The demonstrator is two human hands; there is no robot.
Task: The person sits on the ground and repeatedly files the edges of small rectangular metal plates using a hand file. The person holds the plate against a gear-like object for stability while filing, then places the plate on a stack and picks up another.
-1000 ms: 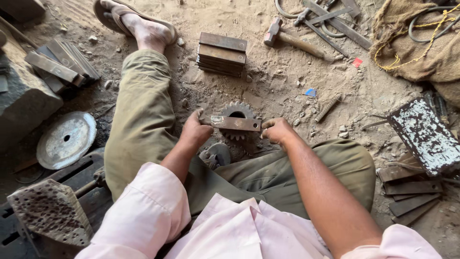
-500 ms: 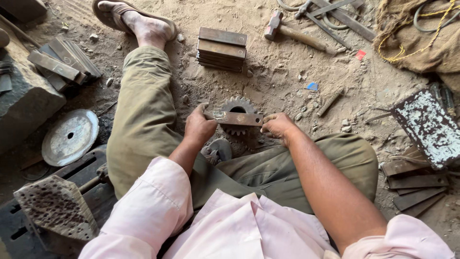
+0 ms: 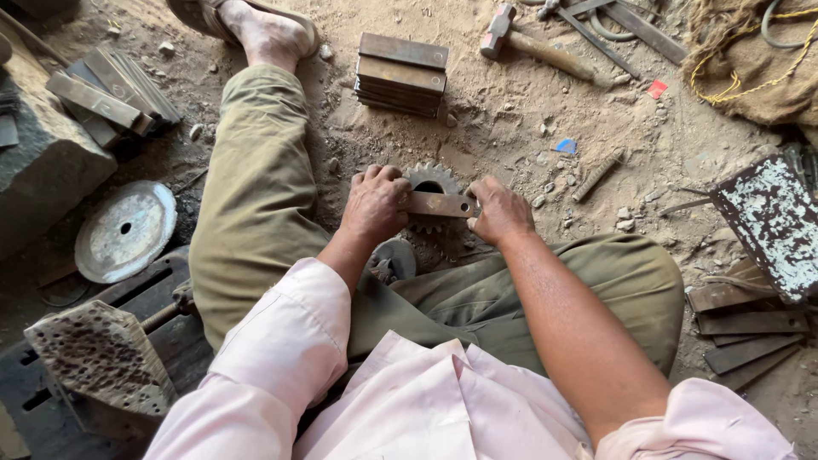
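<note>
I sit on a dirt floor with my legs spread. A toothed steel gear [image 3: 428, 181] stands on the ground between them. Across its top lies a flat rusty metal bar [image 3: 439, 204]. My left hand [image 3: 373, 204] grips the bar's left end, fingers curled over it and against the gear. My right hand [image 3: 500, 211] holds the bar's right end. A round metal part [image 3: 395, 258] lies just below the gear, partly hidden by my left forearm.
A stack of flat metal bars [image 3: 401, 73] lies beyond the gear. A hammer [image 3: 532, 45] is at the top. A metal disc [image 3: 124, 230] and a stone block [image 3: 43, 158] are at left, a pitted plate [image 3: 100, 353] lower left, more bars [image 3: 741, 328] at right.
The view has shifted slightly. Both hands stay on the bar over the gear; my left hand has closed in more tightly over its end.
</note>
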